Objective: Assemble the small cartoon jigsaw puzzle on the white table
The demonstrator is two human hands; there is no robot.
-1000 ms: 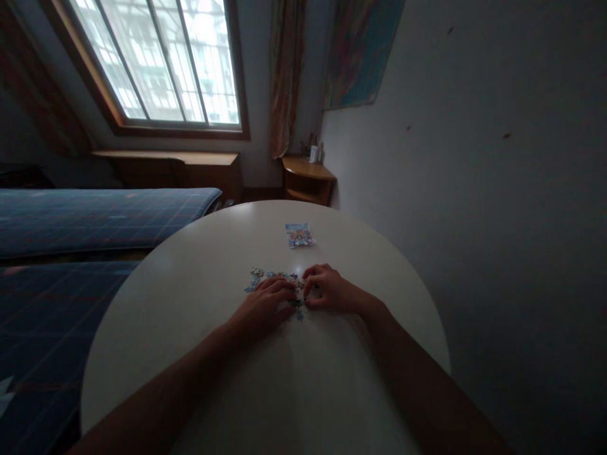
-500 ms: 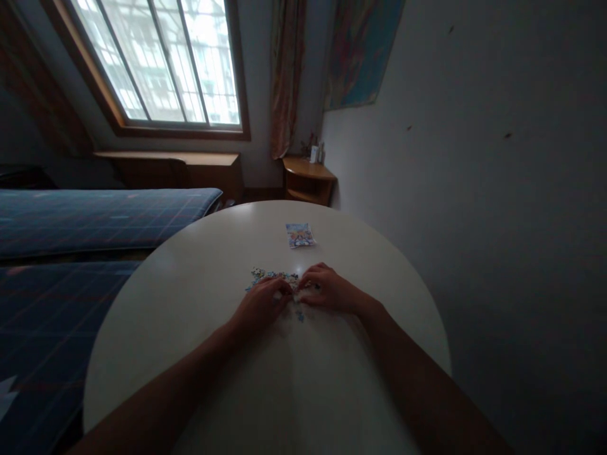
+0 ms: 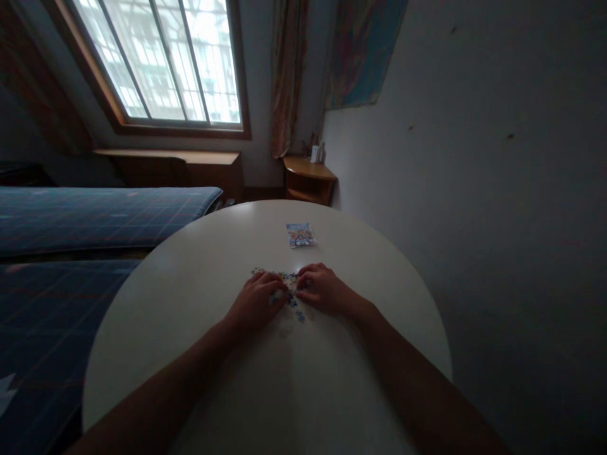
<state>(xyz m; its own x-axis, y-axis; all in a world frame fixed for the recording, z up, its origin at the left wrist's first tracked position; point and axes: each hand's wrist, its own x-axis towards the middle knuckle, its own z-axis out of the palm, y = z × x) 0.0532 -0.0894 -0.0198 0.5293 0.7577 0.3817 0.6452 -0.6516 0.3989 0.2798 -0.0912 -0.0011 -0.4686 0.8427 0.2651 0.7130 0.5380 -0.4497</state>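
Note:
A loose heap of small jigsaw pieces (image 3: 287, 278) lies on the white round table (image 3: 303, 379), partly hidden behind my hands. My left hand (image 3: 258, 300) rests over the heap's left side, fingers bent and the thumb curled in below them. Opposite it, my right hand (image 3: 325, 291) has its fingers curled together at the right edge of the pieces. Whatever sits between the fingertips of either hand is too small to make out. Nearer to me, a few bluish pieces (image 3: 300, 315) lie joined or close together just below the gap between the hands.
A small printed picture card (image 3: 300, 235) lies on the table beyond the heap. Left of the table is a bed with a blue plaid cover (image 3: 95, 218). A wooden corner shelf (image 3: 310, 169) stands past the far edge, and a white wall (image 3: 497, 221) runs along the right.
My left hand has shifted slightly left and its fingers have drawn back, uncovering more pieces between the hands. The right hand's fingers have curled in a little.

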